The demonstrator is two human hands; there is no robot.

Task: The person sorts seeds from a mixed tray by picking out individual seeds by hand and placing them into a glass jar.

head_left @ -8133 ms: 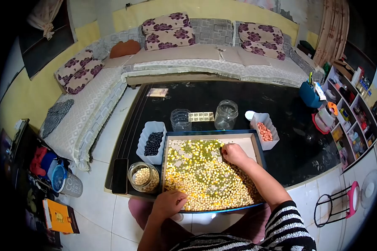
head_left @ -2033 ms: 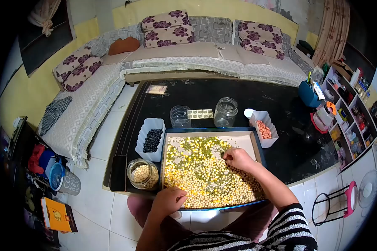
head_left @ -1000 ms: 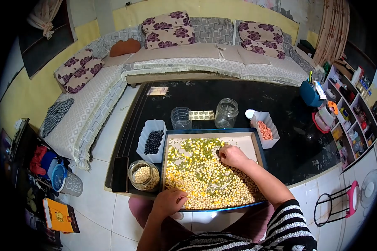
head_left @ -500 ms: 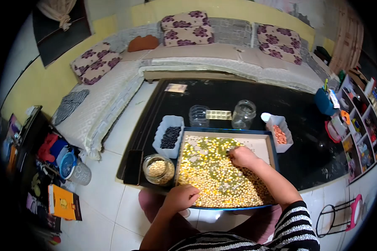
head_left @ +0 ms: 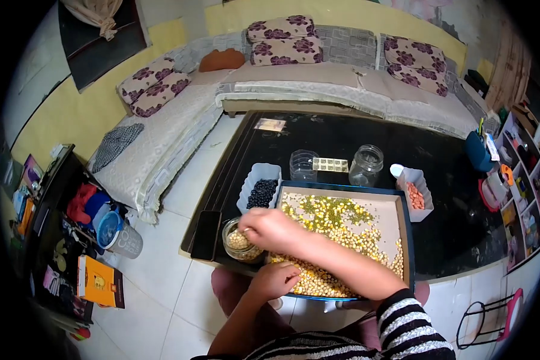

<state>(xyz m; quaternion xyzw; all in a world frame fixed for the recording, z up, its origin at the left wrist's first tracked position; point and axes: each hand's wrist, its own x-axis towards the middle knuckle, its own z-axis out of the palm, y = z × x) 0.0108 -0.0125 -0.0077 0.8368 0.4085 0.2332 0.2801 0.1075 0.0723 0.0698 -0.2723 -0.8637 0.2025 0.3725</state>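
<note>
A glass jar (head_left: 240, 243) at the left, partly filled with pale beans, sits just beside the tray (head_left: 405, 228). The right hand (head_left: 273, 228) hovers over its mouth, fingers pinched narrow on what seems a few beans. The left hand (head_left: 275, 279) rests half-curled on the tray's near edge. Most yellow and green beans (head_left: 336, 225) are unsorted; a good deal remains
</note>
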